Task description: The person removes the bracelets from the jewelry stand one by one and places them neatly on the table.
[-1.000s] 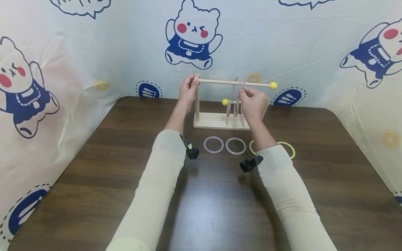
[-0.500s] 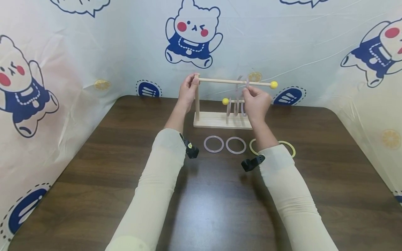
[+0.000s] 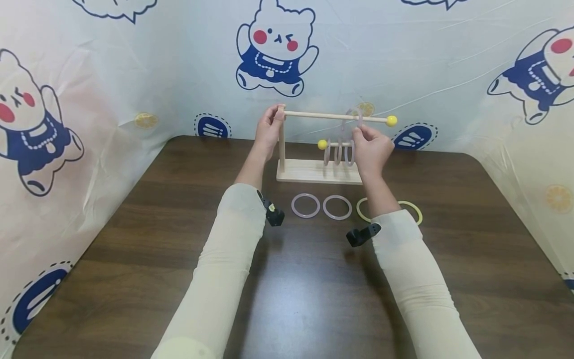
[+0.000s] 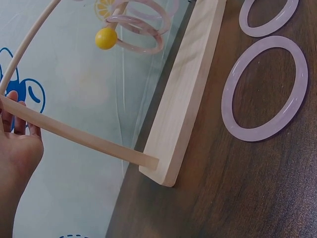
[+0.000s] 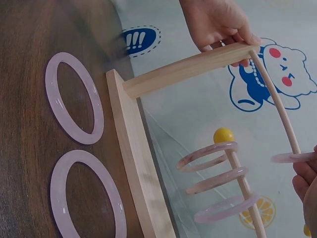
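"Pale wood makes up the stand (image 3: 309, 170): we see a flat base, a post (image 3: 281, 144) and a long top rod (image 3: 314, 115) tipped with a yellow top ball (image 3: 392, 120)."

"And where do we find the ring (image 5: 283, 158)?"

"Around the top rod, nearer the top ball than the post. It looks thin, translucent and faintly lilac. Below it, the lower rod (image 5: 241, 183) bears three pinkish rings (image 5: 218, 181) behind its own yellow lower ball (image 3: 322, 144)."

"What about the hands?"

"Our right hand (image 3: 373, 149) pinches the ring at its lower edge between thumb and finger. Our left hand (image 3: 268, 128) grips the top of the post."

"Anything on the table (image 3: 179, 239)?"

"In front of the stand, two lilac rings (image 4: 227, 101) lie flat, side by side; two yellow rings (image 3: 419, 215) are partly hidden by our right arm."

"What differs from a second ago?"

"The ring sits farther along the top rod, closer to the top ball, and our right hand has moved with it. The third ring on the lower rod, half covered then, now shows more fully. Our left hand keeps its place."
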Demonstrator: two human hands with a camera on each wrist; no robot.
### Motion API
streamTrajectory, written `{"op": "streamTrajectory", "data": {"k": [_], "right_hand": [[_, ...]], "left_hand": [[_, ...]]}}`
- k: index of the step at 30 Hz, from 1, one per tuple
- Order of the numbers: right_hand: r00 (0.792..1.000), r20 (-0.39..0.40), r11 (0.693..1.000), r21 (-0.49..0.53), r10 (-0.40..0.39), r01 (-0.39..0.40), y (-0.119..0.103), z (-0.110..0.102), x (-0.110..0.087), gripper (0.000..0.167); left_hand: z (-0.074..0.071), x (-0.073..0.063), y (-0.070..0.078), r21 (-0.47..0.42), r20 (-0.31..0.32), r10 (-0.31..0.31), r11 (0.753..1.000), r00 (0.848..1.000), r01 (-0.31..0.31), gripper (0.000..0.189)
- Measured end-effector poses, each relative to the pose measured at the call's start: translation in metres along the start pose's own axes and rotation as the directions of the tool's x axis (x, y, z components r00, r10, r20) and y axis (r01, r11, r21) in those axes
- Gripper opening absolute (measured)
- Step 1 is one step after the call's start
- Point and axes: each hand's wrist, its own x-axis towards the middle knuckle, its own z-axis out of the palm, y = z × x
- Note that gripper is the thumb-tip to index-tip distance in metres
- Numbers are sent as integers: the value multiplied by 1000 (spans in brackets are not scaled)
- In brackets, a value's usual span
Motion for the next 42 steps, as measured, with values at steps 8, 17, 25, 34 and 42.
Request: {"op": "streamTrajectory", "data": {"k": [8,17,25,34,42], "right_hand": [[999,-22,999,-36,28,-28,3,-4,3,15],[998,-37,999,-2,50,-50,8,-7,3,15],[996,-60,998,11,66,-65,10,-11,8,16],[989,-72,989,85,127,-121,10,-15,9,17],[985,-114,988,98,131,-120,12,-17,12,15]], "left_hand": [[1,0,0,11,2,-10,1000,1000,10,39],[1,0,-3,8,1,-19,1000,1000,19,41],[1,0,-2,11,-2,-8,1000,1000,8,40],[-1,0,-2,11,-6,-17,1000,1000,17,41],[0,0,-2,18,-2,-11,1000,1000,11,40]]}}
